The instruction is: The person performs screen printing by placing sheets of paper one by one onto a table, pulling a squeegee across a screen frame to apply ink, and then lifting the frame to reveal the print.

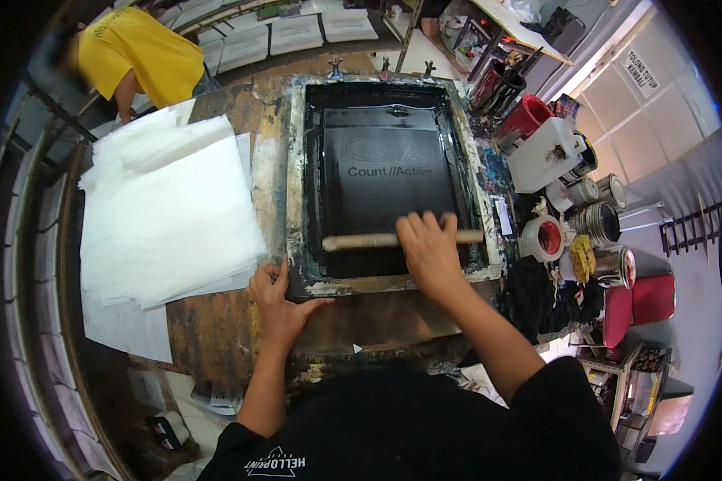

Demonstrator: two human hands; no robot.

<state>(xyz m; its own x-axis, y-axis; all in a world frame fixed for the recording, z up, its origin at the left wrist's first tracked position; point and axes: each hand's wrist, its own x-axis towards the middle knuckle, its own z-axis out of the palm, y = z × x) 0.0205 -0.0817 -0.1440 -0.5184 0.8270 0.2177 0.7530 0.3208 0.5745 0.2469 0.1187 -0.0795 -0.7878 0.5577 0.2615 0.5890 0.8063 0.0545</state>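
Note:
A screen printing frame (296,184) lies flat on the worktable, its dark mesh (377,204) wet with black ink and showing a printed design. My right hand (431,247) is closed over the wooden handle of a squeegee (357,241), which lies crosswise over the near part of the mesh. Its blade is hidden beneath the handle. At the frame's near left corner rests my left hand (278,303), open, thumb stretched along the near edge and fingers up the left side. Clamps (385,68) stand at the frame's far edge.
Stacked white sheets (168,216) cover the left of the stained wooden table (217,329). Paint cans (615,264), a red bucket (527,116) and a white jug (544,156) crowd the right side. A person in a yellow shirt (148,56) bends at the far left, near racks.

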